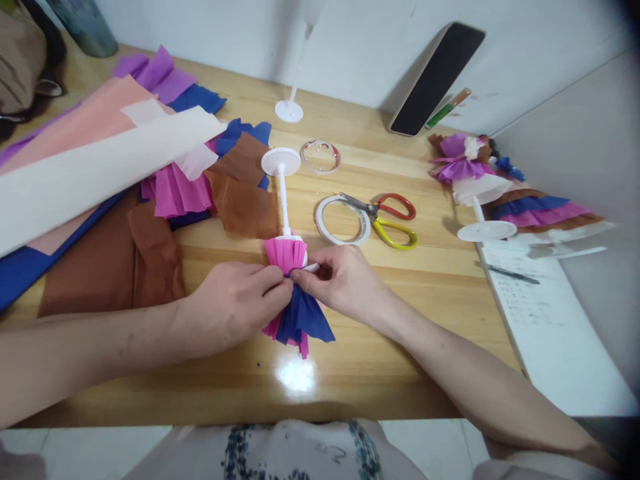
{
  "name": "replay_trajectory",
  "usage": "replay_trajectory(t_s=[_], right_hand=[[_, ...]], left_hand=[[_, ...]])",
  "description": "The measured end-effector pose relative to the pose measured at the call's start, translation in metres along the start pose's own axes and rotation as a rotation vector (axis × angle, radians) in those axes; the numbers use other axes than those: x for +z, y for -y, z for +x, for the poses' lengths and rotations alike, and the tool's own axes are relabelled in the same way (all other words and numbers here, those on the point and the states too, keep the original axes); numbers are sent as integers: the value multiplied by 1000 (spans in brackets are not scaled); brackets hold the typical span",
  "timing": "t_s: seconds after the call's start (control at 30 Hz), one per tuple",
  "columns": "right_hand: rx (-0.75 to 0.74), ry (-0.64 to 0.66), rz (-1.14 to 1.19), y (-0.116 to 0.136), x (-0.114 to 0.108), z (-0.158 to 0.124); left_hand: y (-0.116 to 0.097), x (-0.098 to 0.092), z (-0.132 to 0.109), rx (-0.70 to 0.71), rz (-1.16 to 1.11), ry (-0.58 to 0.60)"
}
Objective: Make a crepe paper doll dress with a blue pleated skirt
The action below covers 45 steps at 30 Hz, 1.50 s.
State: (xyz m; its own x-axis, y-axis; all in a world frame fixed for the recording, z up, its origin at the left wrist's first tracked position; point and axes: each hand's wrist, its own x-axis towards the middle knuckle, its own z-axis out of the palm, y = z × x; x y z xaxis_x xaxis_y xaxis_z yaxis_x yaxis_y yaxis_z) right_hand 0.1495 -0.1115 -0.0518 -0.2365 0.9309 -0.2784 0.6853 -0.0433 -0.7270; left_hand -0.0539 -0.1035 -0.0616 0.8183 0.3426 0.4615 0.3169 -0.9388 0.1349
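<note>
A white plastic stand with a round base point(281, 162) lies on the table in front of me, its far part wrapped in pleated pink paper point(281, 253). A fan of dark blue paper point(304, 317) flares toward me over more pink paper. My left hand point(245, 293) is closed in a pinch at the gathered blue paper. From the other side my right hand point(340, 277) pinches a short white strip point(311, 268) against the same gather. Both sets of fingertips meet there, so the exact grip points are partly hidden.
Rolls and sheets of coloured paper point(100, 167) fill the left. Beyond the hands lie a white tape roll point(320, 227), scissors point(395, 223) and a clear tape ring point(320, 157). A bare stand point(289, 111), phone point(437, 80), decorated stand point(487, 231) and notebook point(560, 327) are farther off.
</note>
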Motion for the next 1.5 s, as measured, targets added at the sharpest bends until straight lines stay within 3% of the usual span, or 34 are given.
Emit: replay_trajectory(t_s=[0.27, 0.53, 0.77, 0.93, 1.1, 1.27, 1.5], right_hand=[[-69, 57, 85, -1, -9, -2], [-45, 68, 220, -8, -18, 0], [-75, -82, 230, -5, -28, -7], [-362, -118, 152, -4, -33, -14], [-764, -9, -30, -18, -30, -8], [-854, 89, -85, -27, -22, -1], [-992, 44, -182, -30, -21, 5]], left_hand=[[1, 2, 0, -47, -74, -3], [2, 6, -3, -187, -252, -15], [-2, 3, -1, -295, -407, -44], [0, -5, 4, -289, -466, -76], [9, -10, 3, -146, -262, -157], [13, -8, -1, -20, -177, -205], [12, -1, 2, 106, -69, -84]])
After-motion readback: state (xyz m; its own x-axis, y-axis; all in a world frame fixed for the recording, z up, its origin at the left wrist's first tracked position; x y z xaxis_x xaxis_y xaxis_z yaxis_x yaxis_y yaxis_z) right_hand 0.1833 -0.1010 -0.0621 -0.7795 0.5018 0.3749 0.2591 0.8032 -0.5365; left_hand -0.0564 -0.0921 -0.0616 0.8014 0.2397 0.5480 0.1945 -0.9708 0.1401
